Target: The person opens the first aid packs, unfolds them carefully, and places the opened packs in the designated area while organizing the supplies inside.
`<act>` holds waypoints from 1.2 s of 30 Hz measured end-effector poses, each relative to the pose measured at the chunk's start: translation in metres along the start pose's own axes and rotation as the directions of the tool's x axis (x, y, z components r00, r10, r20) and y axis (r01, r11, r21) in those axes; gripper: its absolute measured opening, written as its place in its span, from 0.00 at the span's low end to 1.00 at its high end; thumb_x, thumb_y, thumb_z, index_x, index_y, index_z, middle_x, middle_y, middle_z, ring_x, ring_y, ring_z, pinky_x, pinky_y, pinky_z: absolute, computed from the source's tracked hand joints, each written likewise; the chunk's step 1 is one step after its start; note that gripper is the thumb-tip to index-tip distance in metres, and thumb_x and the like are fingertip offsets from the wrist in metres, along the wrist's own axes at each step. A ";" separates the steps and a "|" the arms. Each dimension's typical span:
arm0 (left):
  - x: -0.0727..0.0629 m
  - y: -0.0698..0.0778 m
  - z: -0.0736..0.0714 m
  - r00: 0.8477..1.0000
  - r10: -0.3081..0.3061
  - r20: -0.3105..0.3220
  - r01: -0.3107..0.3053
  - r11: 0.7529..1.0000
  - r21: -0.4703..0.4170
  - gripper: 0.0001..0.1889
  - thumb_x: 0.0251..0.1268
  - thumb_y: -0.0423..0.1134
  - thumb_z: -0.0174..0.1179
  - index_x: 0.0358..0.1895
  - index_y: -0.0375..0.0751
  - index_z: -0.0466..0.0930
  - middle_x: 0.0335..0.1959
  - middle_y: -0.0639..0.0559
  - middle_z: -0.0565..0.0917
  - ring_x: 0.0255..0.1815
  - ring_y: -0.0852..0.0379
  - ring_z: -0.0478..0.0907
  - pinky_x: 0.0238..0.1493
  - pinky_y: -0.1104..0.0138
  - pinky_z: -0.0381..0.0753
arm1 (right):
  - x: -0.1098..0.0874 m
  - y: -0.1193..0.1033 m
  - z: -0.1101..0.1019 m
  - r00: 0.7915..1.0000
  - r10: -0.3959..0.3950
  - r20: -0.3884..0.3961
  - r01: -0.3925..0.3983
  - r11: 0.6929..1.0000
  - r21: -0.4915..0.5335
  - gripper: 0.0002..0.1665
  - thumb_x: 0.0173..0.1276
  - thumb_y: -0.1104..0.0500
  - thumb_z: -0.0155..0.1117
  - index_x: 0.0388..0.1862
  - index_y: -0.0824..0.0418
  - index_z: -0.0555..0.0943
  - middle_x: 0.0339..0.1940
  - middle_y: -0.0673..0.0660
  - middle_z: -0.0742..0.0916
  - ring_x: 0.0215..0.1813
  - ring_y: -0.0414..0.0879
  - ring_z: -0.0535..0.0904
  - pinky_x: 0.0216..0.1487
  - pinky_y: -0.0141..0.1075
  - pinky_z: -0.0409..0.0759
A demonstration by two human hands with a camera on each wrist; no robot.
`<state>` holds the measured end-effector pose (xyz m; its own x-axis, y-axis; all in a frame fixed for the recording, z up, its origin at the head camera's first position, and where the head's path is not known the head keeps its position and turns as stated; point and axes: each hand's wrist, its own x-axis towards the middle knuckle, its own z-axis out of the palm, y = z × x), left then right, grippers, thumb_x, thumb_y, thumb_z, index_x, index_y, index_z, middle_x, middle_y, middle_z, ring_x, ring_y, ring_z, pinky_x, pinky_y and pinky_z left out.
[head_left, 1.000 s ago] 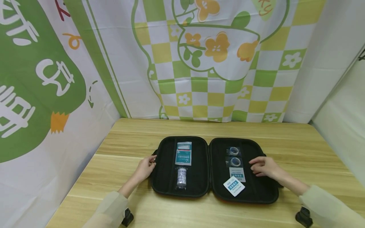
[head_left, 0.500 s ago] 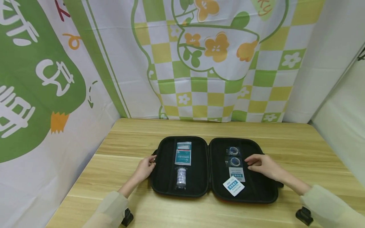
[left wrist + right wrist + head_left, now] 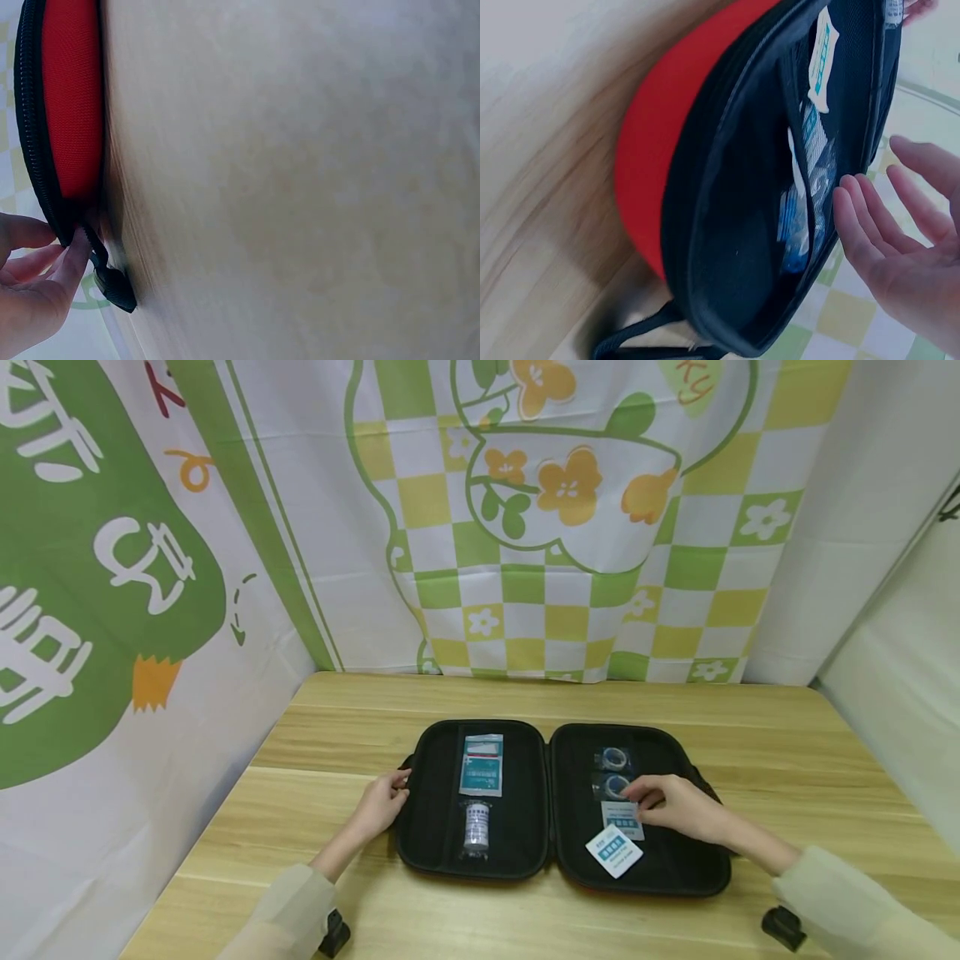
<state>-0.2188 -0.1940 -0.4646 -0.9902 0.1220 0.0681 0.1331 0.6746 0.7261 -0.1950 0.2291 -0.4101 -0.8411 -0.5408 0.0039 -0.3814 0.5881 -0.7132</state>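
Observation:
A black-lined zip case [image 3: 522, 810] with a red outer shell [image 3: 73, 97] lies unfolded on the table. My left hand [image 3: 380, 803] pinches its left edge, beside a black zipper pull [image 3: 112, 287]. Over the right half hovers my right hand [image 3: 678, 808], fingers loosely bent and apart, holding nothing. Its fingertips are near two wrapped tape rolls [image 3: 617, 759] and a white-and-teal square packet [image 3: 621, 818]. A second square packet [image 3: 613, 852] overlaps that one at an angle. In the left half are a teal packet [image 3: 482, 766] and a wrapped bandage roll [image 3: 476, 827].
The wooden table [image 3: 487, 918] extends around the case. Behind it hangs a green-and-white patterned curtain [image 3: 525, 577]. A black strap loop [image 3: 641, 330] sticks out from the case's side in the right wrist view.
My right hand has moved left, from the case's right side to above the tape rolls and square packets. My left hand has stayed on the left edge.

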 end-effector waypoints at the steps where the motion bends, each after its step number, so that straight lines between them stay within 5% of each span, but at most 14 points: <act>1: 0.000 0.000 0.000 1.000 0.002 -0.002 -0.002 1.000 0.001 0.18 0.56 0.23 0.52 0.51 0.22 0.70 0.37 0.37 0.77 0.32 0.52 0.75 0.31 0.66 0.75 | 0.001 0.000 0.001 1.000 0.002 0.018 -0.002 1.000 0.009 0.16 0.54 0.68 0.61 0.42 0.72 0.77 0.39 0.63 0.81 0.35 0.45 0.77 0.31 0.29 0.76; 11: 0.000 0.000 0.000 1.000 0.002 -0.003 -0.002 1.000 -0.002 0.18 0.56 0.23 0.52 0.52 0.22 0.70 0.36 0.38 0.77 0.31 0.53 0.74 0.30 0.66 0.75 | 0.005 -0.007 0.013 0.990 -0.010 0.144 0.016 0.999 -0.038 0.22 0.49 0.64 0.67 0.45 0.70 0.76 0.42 0.62 0.80 0.40 0.53 0.75 0.34 0.35 0.76; 17: 0.000 0.000 0.000 1.000 0.005 -0.007 -0.005 1.000 0.005 0.18 0.56 0.23 0.52 0.51 0.22 0.70 0.36 0.38 0.77 0.31 0.53 0.74 0.30 0.66 0.75 | 0.005 -0.007 0.017 0.986 -0.014 0.165 0.026 0.997 -0.067 0.25 0.46 0.65 0.69 0.46 0.69 0.76 0.43 0.61 0.79 0.39 0.51 0.74 0.30 0.30 0.73; 36: -0.002 0.002 -0.001 1.000 0.009 -0.012 -0.009 1.000 0.012 0.18 0.56 0.23 0.52 0.51 0.22 0.70 0.36 0.37 0.78 0.31 0.53 0.74 0.30 0.65 0.75 | 0.008 -0.003 0.027 0.970 -0.016 0.244 0.056 0.986 -0.159 0.32 0.40 0.63 0.72 0.49 0.68 0.75 0.47 0.61 0.75 0.44 0.51 0.70 0.40 0.38 0.71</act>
<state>-0.2170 -0.1934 -0.4628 -0.9894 0.1191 0.0826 0.1420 0.6820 0.7174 -0.1901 0.2068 -0.4263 -0.7157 -0.6808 -0.1561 -0.4841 0.6446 -0.5917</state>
